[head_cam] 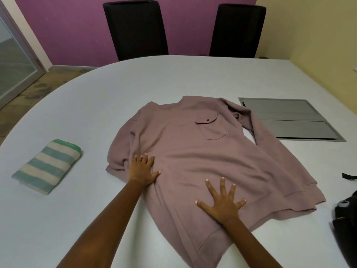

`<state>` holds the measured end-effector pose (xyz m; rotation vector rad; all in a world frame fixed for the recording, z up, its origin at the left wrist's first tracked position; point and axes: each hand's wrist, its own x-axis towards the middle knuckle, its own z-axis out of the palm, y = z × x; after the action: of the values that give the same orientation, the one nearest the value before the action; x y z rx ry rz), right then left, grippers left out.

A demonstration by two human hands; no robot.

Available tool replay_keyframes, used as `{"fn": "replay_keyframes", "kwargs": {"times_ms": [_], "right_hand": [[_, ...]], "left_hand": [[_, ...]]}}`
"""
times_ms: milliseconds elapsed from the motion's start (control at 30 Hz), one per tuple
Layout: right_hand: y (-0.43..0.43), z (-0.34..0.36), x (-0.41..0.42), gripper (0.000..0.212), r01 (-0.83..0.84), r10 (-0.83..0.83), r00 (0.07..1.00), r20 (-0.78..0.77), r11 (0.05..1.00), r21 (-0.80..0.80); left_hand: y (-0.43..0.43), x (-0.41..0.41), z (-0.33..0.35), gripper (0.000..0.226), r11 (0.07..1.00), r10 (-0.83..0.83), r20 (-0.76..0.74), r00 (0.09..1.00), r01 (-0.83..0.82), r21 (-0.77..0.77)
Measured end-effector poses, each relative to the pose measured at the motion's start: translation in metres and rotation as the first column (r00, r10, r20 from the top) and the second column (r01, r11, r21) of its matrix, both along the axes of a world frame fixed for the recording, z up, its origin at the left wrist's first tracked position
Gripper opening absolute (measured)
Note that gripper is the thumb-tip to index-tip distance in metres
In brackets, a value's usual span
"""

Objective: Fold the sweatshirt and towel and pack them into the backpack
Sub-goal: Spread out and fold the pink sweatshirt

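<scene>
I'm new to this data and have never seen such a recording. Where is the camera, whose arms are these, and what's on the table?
No robot here: a person wears a wide-angle camera on the head, so the single picture looks forward and down at their own arms. The left hand and right hand press flat, fingers straight, on a mauve sweatshirt spread on the white table; neither holds anything. A striped towel, already folded, lies to the left. A grey panel is set into the table on the right. The black thing at the right edge, only partly in view, is probably the backpack.
</scene>
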<state>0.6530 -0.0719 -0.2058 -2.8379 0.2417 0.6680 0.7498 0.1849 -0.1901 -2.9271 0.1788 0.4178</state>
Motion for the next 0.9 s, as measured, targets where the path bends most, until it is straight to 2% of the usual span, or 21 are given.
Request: {"fn": "replay_keyframes", "kwargs": {"times_ms": [133,233,300,400,433,567,667,800,867,900], "right_hand": [[-0.017,0.006,0.035,0.085,-0.062,0.063,0.998,-0.021,0.997,0.037],[-0.023,0.008,0.058,0.084,-0.148,0.15,0.988,-0.037,0.988,0.033],[-0.026,0.011,0.072,0.092,-0.203,0.205,0.977,-0.058,0.979,0.028],[-0.031,0.015,0.093,0.122,-0.27,0.269,0.96,-0.072,0.963,-0.011],[-0.033,0.017,0.099,0.125,-0.283,0.28,0.957,-0.08,0.959,-0.026],[-0.038,0.019,0.11,0.082,-0.274,0.267,0.958,-0.102,0.96,-0.059],[-0.039,0.015,0.103,0.07,-0.233,0.226,0.971,-0.083,0.968,-0.091],[-0.052,0.009,0.076,0.067,-0.163,0.16,0.987,-0.031,0.981,-0.106],[-0.065,0.01,0.057,0.068,-0.128,0.129,0.992,-0.003,0.985,-0.114],[-0.071,0.01,0.047,0.068,-0.11,0.111,0.994,0.005,0.987,-0.119]], "left_hand": [[0.0,-0.008,-0.002,0.076,0.995,0.086,0.022,0.996,-0.087,0.04],[0.0,-0.015,0.001,0.08,0.989,0.143,0.023,0.99,-0.143,0.022],[-0.002,-0.019,0.004,0.081,0.99,0.142,0.023,0.99,-0.142,0.015],[-0.007,-0.025,0.005,0.075,0.994,0.105,0.013,0.994,-0.104,-0.03],[-0.01,-0.027,0.005,0.074,0.996,0.083,0.008,0.997,-0.083,-0.042],[-0.021,-0.033,0.006,0.076,0.999,-0.026,-0.019,0.999,0.025,-0.042],[-0.032,-0.039,0.009,0.078,0.991,-0.084,-0.037,0.996,0.079,-0.109],[-0.049,-0.054,0.01,0.126,0.936,-0.129,-0.047,0.991,0.106,-0.335],[-0.059,-0.062,0.012,0.138,0.917,-0.172,-0.079,0.982,0.131,-0.376],[-0.065,-0.066,0.012,0.136,0.912,-0.197,-0.096,0.976,0.147,-0.383]]}}
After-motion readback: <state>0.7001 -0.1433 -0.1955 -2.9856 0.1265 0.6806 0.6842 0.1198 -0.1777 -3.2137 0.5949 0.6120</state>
